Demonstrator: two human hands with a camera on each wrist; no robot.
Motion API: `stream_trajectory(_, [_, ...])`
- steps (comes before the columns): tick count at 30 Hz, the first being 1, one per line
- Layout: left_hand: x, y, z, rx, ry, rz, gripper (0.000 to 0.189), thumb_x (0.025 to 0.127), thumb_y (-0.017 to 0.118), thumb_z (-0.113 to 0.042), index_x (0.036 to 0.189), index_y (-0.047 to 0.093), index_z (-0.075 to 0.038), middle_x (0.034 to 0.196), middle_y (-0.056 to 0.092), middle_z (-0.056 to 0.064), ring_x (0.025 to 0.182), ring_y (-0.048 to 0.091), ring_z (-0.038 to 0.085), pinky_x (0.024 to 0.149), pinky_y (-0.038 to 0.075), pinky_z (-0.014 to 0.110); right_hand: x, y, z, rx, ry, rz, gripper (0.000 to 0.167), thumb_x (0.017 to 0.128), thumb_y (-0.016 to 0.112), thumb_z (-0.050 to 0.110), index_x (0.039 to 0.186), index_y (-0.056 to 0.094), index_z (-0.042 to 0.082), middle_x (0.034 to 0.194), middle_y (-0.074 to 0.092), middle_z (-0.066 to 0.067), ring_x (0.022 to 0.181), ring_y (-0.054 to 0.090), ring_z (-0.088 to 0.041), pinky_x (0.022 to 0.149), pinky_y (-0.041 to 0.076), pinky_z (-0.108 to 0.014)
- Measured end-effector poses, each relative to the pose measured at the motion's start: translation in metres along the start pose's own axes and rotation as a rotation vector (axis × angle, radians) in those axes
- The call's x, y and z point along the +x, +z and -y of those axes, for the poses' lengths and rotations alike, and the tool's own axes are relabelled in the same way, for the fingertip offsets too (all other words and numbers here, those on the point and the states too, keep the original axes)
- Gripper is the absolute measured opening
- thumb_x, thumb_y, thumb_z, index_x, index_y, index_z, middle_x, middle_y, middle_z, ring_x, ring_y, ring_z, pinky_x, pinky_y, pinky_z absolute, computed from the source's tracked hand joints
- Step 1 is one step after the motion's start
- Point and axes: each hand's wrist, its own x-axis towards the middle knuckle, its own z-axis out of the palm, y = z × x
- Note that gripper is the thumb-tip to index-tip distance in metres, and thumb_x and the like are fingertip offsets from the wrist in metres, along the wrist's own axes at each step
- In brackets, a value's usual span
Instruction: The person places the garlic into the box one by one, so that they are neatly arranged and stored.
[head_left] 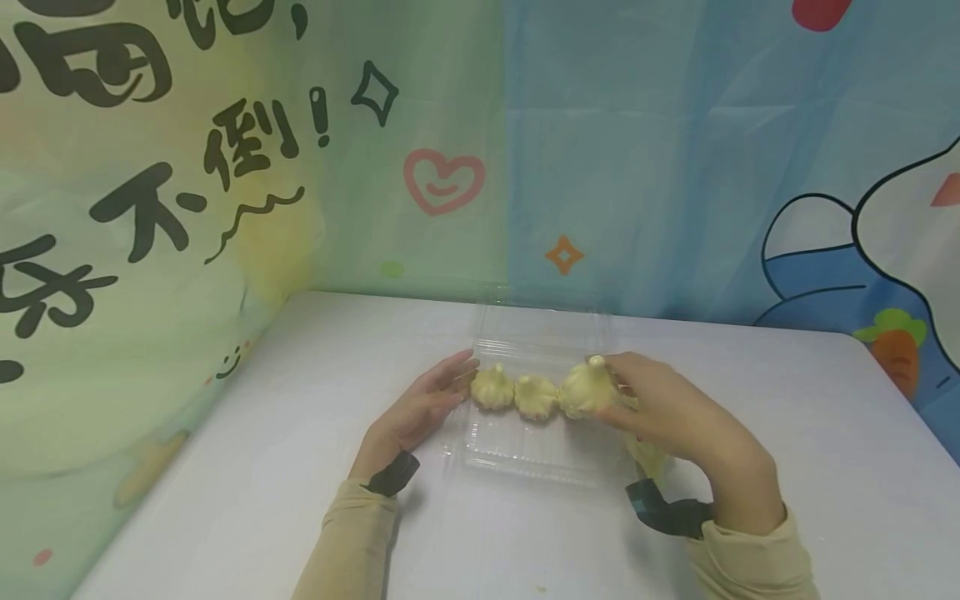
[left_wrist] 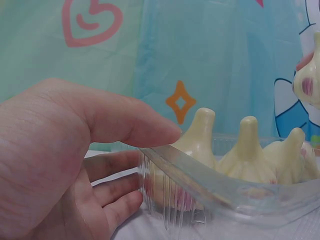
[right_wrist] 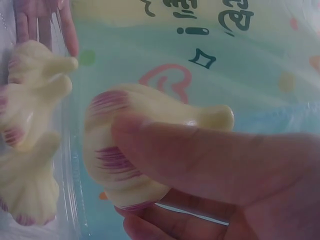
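Observation:
My right hand point(head_left: 663, 408) holds a garlic bulb point(right_wrist: 135, 150) between thumb and fingers, raised over the right part of a clear plastic box point(head_left: 517, 467). The bulb is cream with purple streaks and a stubby stem. My left hand point(head_left: 431, 396) is at the box's left end; in the left wrist view its thumb lies over the rim and its fingers sit along the outer wall. Several more bulbs stand in a row inside, among them a left one point(head_left: 492, 387) and a middle one point(head_left: 536, 397). Right fingers hide part of the row.
The box's clear lid point(head_left: 540, 329) lies folded back toward the wall. More pale yellow garlic point(head_left: 648, 458) shows partly beneath my right wrist. A white table point(head_left: 360, 358) carries everything, and a printed cloth backdrop point(head_left: 637, 167) hangs behind it.

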Motion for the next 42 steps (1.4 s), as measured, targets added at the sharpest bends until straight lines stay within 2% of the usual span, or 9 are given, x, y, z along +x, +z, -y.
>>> stream_trajectory(3, [0.000, 0.000, 0.000, -0.003, -0.001, 0.001, 0.065, 0.093, 0.042, 0.007, 0.152, 0.019, -0.010, 0.158, 0.017, 0.017, 0.146, 0.015, 0.034, 0.120, 0.007, 0.047, 0.002, 0.003, 0.002, -0.052, -0.029, -0.016, 0.056, 0.083, 0.071, 0.018, 0.132, 0.050, -0.002, 0.127, 0.057, -0.022, 0.109, 0.060, -0.037, 0.090, 0.051, -0.051])
stream_trajectory(16, [0.001, 0.000, 0.001, -0.012, -0.011, -0.011, 0.065, 0.093, 0.043, 0.006, 0.151, 0.021, -0.012, 0.158, 0.019, 0.015, 0.146, 0.017, 0.033, 0.121, 0.008, 0.046, 0.003, 0.013, 0.013, -0.095, -0.093, -0.044, 0.051, 0.083, 0.072, 0.021, 0.128, 0.056, 0.005, 0.124, 0.061, -0.011, 0.108, 0.060, -0.028, 0.090, 0.051, -0.047])
stream_trajectory(33, [0.001, 0.000, 0.000, -0.012, -0.016, -0.018, 0.065, 0.092, 0.041, 0.008, 0.151, 0.020, -0.011, 0.158, 0.019, 0.015, 0.146, 0.016, 0.033, 0.121, 0.008, 0.046, 0.006, 0.025, 0.024, -0.139, -0.156, -0.042, 0.051, 0.080, 0.074, 0.018, 0.126, 0.057, 0.002, 0.125, 0.061, -0.011, 0.118, 0.056, -0.030, 0.097, 0.048, -0.045])
stream_trajectory(42, [0.002, 0.000, 0.000, -0.020, -0.009, -0.014, 0.066, 0.092, 0.042, 0.008, 0.151, 0.020, -0.009, 0.158, 0.019, 0.016, 0.146, 0.016, 0.033, 0.121, 0.009, 0.046, 0.011, 0.035, 0.027, -0.159, -0.173, -0.028, 0.048, 0.081, 0.074, 0.022, 0.123, 0.058, 0.004, 0.120, 0.063, -0.008, 0.111, 0.059, -0.025, 0.091, 0.051, -0.043])
